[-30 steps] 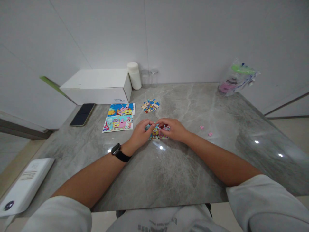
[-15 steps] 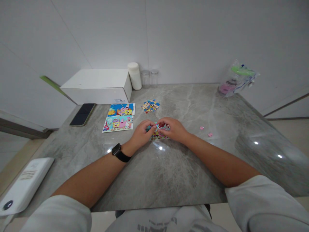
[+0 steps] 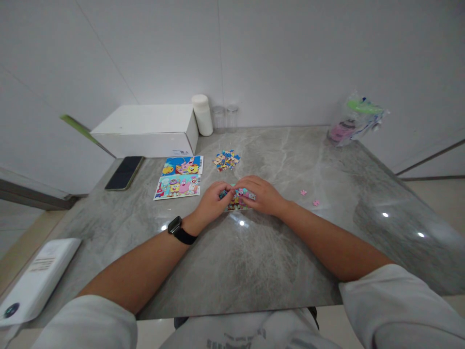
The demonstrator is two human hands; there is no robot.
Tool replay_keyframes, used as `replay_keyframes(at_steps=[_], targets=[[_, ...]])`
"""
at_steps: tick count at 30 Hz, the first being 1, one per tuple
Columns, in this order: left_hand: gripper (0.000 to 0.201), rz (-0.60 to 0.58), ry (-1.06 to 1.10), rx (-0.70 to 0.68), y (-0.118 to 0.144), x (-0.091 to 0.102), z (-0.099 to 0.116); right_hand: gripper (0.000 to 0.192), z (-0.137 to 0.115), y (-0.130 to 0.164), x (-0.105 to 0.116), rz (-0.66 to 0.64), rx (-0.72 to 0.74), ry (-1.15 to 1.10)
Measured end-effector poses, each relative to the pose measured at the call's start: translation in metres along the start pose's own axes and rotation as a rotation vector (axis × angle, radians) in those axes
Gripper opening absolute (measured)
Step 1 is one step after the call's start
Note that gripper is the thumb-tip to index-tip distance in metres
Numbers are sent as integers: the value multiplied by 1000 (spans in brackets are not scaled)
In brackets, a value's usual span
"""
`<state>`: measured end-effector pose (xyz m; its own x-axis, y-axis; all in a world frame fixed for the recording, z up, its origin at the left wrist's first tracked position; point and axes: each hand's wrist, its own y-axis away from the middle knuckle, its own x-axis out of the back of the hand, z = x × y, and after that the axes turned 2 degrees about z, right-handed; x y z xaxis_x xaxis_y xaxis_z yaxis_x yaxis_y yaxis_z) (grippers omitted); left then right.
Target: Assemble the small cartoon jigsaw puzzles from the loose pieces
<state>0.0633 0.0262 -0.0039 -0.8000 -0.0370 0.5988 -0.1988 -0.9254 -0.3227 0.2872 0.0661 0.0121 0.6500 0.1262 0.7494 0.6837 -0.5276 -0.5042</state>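
A small colourful cartoon jigsaw puzzle [image 3: 238, 201] lies on the grey marble table [image 3: 254, 261], mostly covered by both hands. My left hand [image 3: 211, 203], with a black watch on its wrist, pinches at the puzzle's left edge. My right hand [image 3: 262, 195] lies over the puzzle's right half with fingers pressed down on it. A heap of loose puzzle pieces [image 3: 225, 159] sits just beyond the hands. Two pink pieces [image 3: 309, 197] lie to the right.
Two finished cartoon puzzle cards [image 3: 180, 177] lie at the left, with a black phone [image 3: 124, 172] beside them. A white box [image 3: 147, 129], a white bottle [image 3: 202, 114] and two jars [image 3: 225, 116] stand by the wall. A plastic bag [image 3: 356, 120] sits far right; a white device [image 3: 34, 279] near left.
My right hand has flattened down onto the puzzle, where before its fingers were raised and pinching. The left hand has stayed at the puzzle's left edge.
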Motion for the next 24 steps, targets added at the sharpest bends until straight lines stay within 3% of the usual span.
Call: replay_keyframes(at_steps=[4, 8, 17, 24], targets=[[22, 40, -17, -47, 1, -1, -3, 31, 13, -2, 23, -76, -47, 66], [28, -9, -111, -161, 3, -3, -4, 25, 33, 2, 41, -114, -130, 128], [37, -245, -329, -278, 12, -4, 11, 12, 49, 9, 23, -245, -143, 181], [40, -309, -358, -275, 14, -5, 12, 9, 42, 8, 20, -266, -149, 224]])
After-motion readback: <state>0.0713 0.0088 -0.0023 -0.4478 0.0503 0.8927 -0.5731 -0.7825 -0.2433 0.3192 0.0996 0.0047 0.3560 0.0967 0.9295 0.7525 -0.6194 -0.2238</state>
